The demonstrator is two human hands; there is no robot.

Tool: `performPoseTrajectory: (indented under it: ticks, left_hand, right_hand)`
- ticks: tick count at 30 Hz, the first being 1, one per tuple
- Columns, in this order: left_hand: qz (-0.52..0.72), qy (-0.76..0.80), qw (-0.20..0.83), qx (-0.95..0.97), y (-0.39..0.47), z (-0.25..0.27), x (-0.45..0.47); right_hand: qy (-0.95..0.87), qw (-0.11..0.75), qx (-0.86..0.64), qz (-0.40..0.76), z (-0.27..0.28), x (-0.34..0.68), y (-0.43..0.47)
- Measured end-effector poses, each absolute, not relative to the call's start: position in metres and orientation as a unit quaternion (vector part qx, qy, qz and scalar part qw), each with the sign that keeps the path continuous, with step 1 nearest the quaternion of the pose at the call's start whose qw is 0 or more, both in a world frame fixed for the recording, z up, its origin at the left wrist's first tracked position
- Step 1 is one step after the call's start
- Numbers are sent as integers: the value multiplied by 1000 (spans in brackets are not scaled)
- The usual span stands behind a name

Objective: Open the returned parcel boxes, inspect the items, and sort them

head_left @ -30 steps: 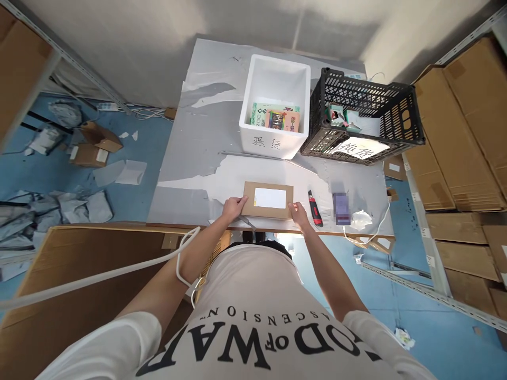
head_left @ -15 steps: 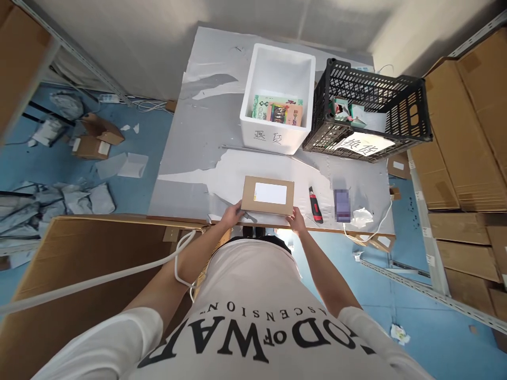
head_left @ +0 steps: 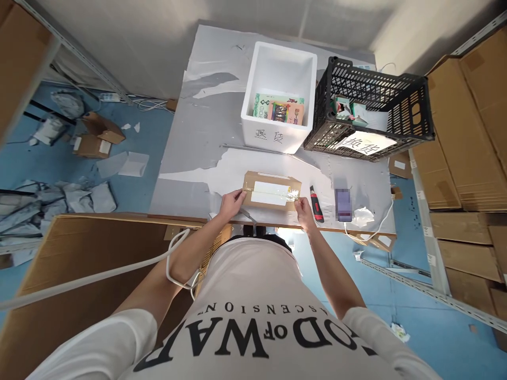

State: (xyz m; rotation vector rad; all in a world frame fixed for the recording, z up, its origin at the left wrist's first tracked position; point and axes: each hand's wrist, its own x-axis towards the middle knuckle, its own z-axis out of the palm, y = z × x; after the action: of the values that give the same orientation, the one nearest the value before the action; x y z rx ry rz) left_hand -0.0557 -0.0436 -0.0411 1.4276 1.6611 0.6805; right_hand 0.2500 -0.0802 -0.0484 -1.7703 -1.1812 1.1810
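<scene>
A small brown cardboard box [head_left: 257,207] is held near the table's front edge, a white label and a strip of shiny clear tape on the side facing me. My left hand [head_left: 233,203] pinches its left end. At the right end, the fingers of my right hand [head_left: 304,211] are closed on the box near the glossy tape. A red and black utility knife [head_left: 316,204] lies just right of that hand. Beyond it is a phone [head_left: 343,205] with a white cable plugged in.
A white foam box [head_left: 263,138] with colourful packages stands at the table's back, beside a black plastic crate [head_left: 368,87] holding small boxes. A large open carton [head_left: 35,285] is at my left, crossed by a white cable [head_left: 119,269]. Stacked cartons [head_left: 467,126] line the right.
The box has been turned so that another labelled side with tape faces me. Both hands have moved up slightly along its ends, the right one also a little rightward.
</scene>
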Motion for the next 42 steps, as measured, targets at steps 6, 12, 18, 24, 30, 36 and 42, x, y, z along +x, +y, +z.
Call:
performPoseTrajectory:
  ticks: [6, 12, 18, 24, 30, 36, 42]
  left_hand:
    - [222, 686, 378, 581, -24, -30, -51]
    - [208, 686, 399, 572, -28, -42, -50]
    - [222, 671, 427, 565, -45, -57, -55]
    - [300, 572, 520, 558, -60, -72, -65]
    - [258, 554, 521, 596, -57, -87, -67]
    - [250, 558, 512, 603, -54, -92, -63]
    - [250, 605, 461, 599, -47, -66, -65]
  right_hand:
    - [-460, 299, -723, 420, -35, 249, -63]
    - [-426, 275, -718, 478, -46, 254, -64]
    - [-409, 317, -699, 494, -59, 256, -75]
    - [-372, 368, -687, 504, -66, 253, -82]
    - [-425, 316, -688, 497, -85, 261, -85]
    - [-401, 303, -667, 550, -88, 252, -84]
    - [-435, 341, -614, 563, -69, 256, -84]
